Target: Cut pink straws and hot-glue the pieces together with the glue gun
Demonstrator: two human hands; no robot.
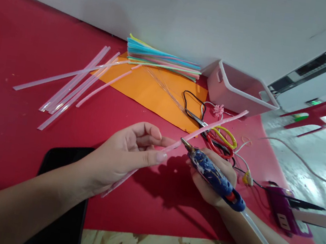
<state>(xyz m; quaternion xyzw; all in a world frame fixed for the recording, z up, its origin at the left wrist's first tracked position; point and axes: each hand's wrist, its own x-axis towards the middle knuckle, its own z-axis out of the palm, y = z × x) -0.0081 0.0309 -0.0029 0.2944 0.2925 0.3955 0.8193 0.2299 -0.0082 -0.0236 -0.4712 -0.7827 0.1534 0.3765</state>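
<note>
My left hand (pixel 135 148) pinches a pink pipe cleaner (pixel 211 125) between thumb and fingers. One length slants up to the right, while the other end shows below the palm. My right hand (pixel 212 177) is wrapped around a blue, glue-smeared hot glue gun (pixel 211 175). Its metal nozzle touches or nearly touches the pipe cleaner just beyond my left fingertips; I cannot tell which. A clear glue stick (pixel 259 234) protrudes from the gun's back end. Beyond my hands lie scissors (pixel 217 143) with red and yellow handles and another pair with black handles (pixel 194 102).
Pipe cleaners (pixel 162 59) are bundled on an orange sheet (pixel 152 92) by the wall. Several translucent sticks (pixel 74 81) lie left, near a loose pink pipe cleaner (pixel 103 89). A pink bin (pixel 237 88), purple power strip (pixel 282 211), cords and black tablet-like slab (pixel 58 220) surround the work.
</note>
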